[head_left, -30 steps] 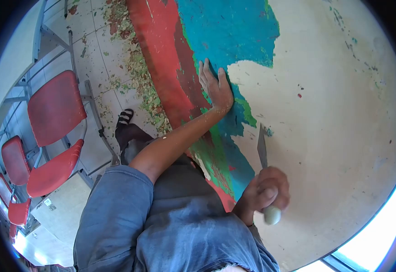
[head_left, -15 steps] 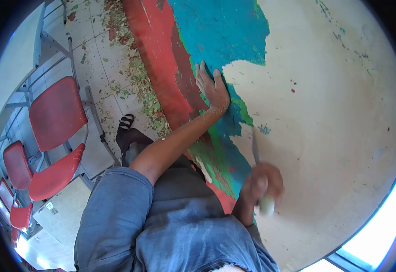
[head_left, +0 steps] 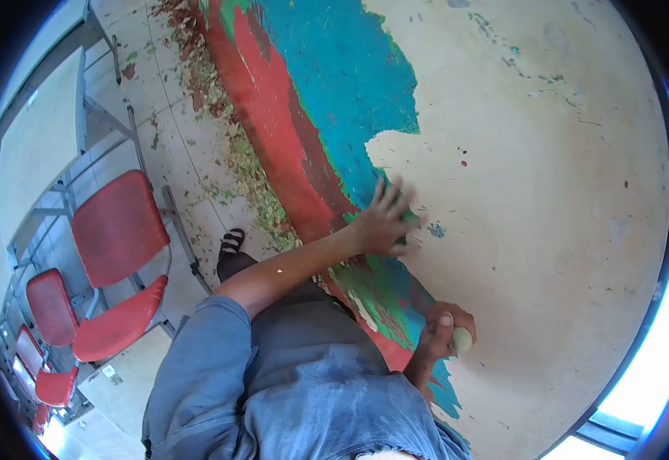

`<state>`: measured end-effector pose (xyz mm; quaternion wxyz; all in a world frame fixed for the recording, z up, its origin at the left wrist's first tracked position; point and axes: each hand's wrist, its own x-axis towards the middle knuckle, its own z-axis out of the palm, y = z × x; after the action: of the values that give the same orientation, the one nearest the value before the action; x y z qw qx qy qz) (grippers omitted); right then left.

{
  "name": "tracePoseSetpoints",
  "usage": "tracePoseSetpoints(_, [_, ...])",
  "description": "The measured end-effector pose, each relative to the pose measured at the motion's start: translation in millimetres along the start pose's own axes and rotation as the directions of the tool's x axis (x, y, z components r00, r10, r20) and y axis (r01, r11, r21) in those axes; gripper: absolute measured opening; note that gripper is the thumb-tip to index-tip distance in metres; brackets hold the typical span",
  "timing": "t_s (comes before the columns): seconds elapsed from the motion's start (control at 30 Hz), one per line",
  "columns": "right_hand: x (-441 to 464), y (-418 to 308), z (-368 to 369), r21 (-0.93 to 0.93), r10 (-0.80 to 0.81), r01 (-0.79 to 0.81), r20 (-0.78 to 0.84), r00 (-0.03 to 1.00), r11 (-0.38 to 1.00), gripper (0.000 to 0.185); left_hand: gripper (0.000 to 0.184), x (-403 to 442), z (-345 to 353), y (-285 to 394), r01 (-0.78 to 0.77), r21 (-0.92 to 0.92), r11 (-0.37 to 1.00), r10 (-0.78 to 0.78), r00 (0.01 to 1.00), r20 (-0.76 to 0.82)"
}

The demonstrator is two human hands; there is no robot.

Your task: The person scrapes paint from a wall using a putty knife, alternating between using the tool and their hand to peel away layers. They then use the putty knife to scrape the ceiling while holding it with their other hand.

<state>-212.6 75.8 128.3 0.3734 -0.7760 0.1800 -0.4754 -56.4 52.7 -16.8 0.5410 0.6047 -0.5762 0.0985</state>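
One handle (head_left: 463,341) in right hand (head_left: 441,328)

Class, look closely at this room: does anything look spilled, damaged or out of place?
Yes. Paint flakes litter the floor beside the painted wall, where you would expect clean tiles. The blue paint ends in a ragged edge against a pale area, so the coat looks partly stripped.

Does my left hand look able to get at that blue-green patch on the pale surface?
Probably yes: your left hand, blurred but apparently empty, is beside the patch, nothing between them. Your right hand grips a handle, clear of that path.
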Motion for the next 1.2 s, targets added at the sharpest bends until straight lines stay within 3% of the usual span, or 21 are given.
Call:
tracePoseSetpoints(0.03, [-5.7,-7.2,-4.1,0.019,0.080,-0.080,-0.030,0.996,0.997,0.015,0.057,-22.8,5.2,-17.2,-0.218,0.014,0.976,0.214,0.969,0.125])
tracePoseSetpoints(0.07, [-11.2,-10.2,-5.4,-0.021,0.078,-0.079,-0.049,0.996,0.997,0.015,0.055,-45.8,5.9,-38.0,-0.427,0.000,0.904,0.413,0.877,0.245])
tracePoseSetpoints(0.13, [-20.9,-12.5,-5.8,-0.105,0.071,-0.079,-0.083,0.994,0.991,0.017,0.053,-84.3,-21.0,-80.8,-0.572,-0.042,0.819,0.449,0.593,0.668])
tracePoseSetpoints(0.17, [-24.8,-14.9,-5.2,-0.131,0.085,-0.094,-0.069,0.994,0.987,0.016,0.056,-134.3,-23.2,-115.9,-0.685,0.156,0.711,0.359,0.546,0.757])
tracePoseSetpoints(0.2, [-28.6,-17.2,-3.0,-0.158,0.102,-0.109,-0.057,0.993,0.981,0.016,0.051,-161.5,-43.3,-136.9,-0.657,0.182,0.731,0.170,0.435,0.885])
tracePoseSetpoints(0.23, [-30.8,-19.6,1.5,-0.186,0.121,-0.128,-0.048,0.992,0.974,0.016,0.047,-166.7,-69.7,-147.9,-0.447,0.230,0.864,-0.118,0.265,0.957])
tracePoseSetpoints(0.27, [-30.8,-24.2,8.9,-0.231,0.096,-0.107,-0.057,0.994,0.967,0.015,0.043,-159.1,-89.3,-152.7,-0.099,0.445,0.890,-0.443,0.043,0.896])
tracePoseSetpoints(0.3, [-29.4,-30.1,19.5,-0.277,0.074,-0.089,-0.064,0.995,0.957,0.014,0.038,-148.9,-101.8,-161.2,0.004,0.596,0.803,-0.596,-0.024,0.803])
tracePoseSetpoints(0.33, [-28.9,-34.7,30.0,-0.322,0.053,-0.073,-0.071,0.996,0.944,0.014,0.035,-136.2,-108.7,-165.9,0.032,0.671,0.741,-0.672,0.040,0.740])
tracePoseSetpoints(0.37, [-30.5,-36.3,38.9,-0.317,0.065,-0.088,-0.082,0.995,0.944,0.014,0.032,-128.3,-116.6,-172.2,-0.096,0.626,0.774,-0.533,0.436,0.725])
tracePoseSetpoints(0.4, [-32.4,-36.5,47.1,-0.312,0.076,-0.101,-0.090,0.993,0.945,0.014,0.030,-120.5,-124.4,-178.4,-0.220,0.656,0.721,-0.300,0.755,0.583])
tracePoseSetpoints(0.43, [-32.6,-37.9,55.2,-0.309,0.087,-0.112,-0.095,0.992,0.944,0.014,0.027,-94.3,-123.7,-174.7,0.157,0.582,0.798,-0.533,0.635,0.559])
tracePoseSetpoints(0.47, [-29.2,-41.6,65.6,-0.213,0.099,-0.117,-0.094,0.991,0.970,0.016,0.024,-61.9,-119.7,-163.8,0.525,0.472,0.708,-0.699,0.427,0.574])
tracePoseSetpoints(0.53, [-19.4,-51.2,79.3,-0.122,0.060,-0.066,-0.055,0.997,0.990,0.021,0.024,-19.3,-126.7,-150.3,0.443,0.261,0.858,-0.506,0.639,0.579])
tracePoseSetpoints(0.6, [-4.5,-59.1,89.7,-0.021,-0.008,0.007,-0.043,0.999,1.000,0.026,0.032,4.1,-121.2,-129.6,0.495,-0.099,0.863,-0.436,0.830,0.347])
tracePoseSetpoints(0.67, [13.7,-65.3,96.0,0.088,-0.094,0.099,-0.057,0.994,0.991,0.031,0.047,32.2,-126.3,-88.2,0.362,-0.082,0.929,-0.358,0.932,0.065])
tracePoseSetpoints(0.77, [38.1,-67.8,96.5,0.075,-0.267,0.271,-0.065,0.962,0.960,0.032,0.058,60.0,-122.6,-57.0,0.248,-0.116,0.962,-0.257,0.963,-0.079])
tracePoseSetpoints(0.87, [61.5,-66.6,97.2,0.096,-0.379,0.382,-0.044,0.924,0.919,0.023,0.063,77.3,-119.9,-39.7,0.146,-0.111,0.983,-0.158,0.982,-0.107])
tracePoseSetpoints(0.97, [74.2,-58.7,91.5,0.204,-0.430,0.424,-0.012,0.903,0.883,0.018,0.070,99.8,-124.6,-28.2,0.007,0.086,0.996,-0.009,1.000,0.022])
tracePoseSetpoints(1.07, [80.7,-47.3,89.0,0.288,-0.445,0.428,-0.008,0.895,0.856,0.020,0.071,118.7,-120.6,-39.3,-0.034,0.183,0.983,0.022,0.998,0.067])
tracePoseSetpoints(1.2, [80.8,-30.0,86.1,0.382,-0.435,0.423,-0.059,0.898,0.822,0.021,0.074,110.1,-109.0,-59.0,0.046,0.188,0.981,-0.044,0.999,-0.014])
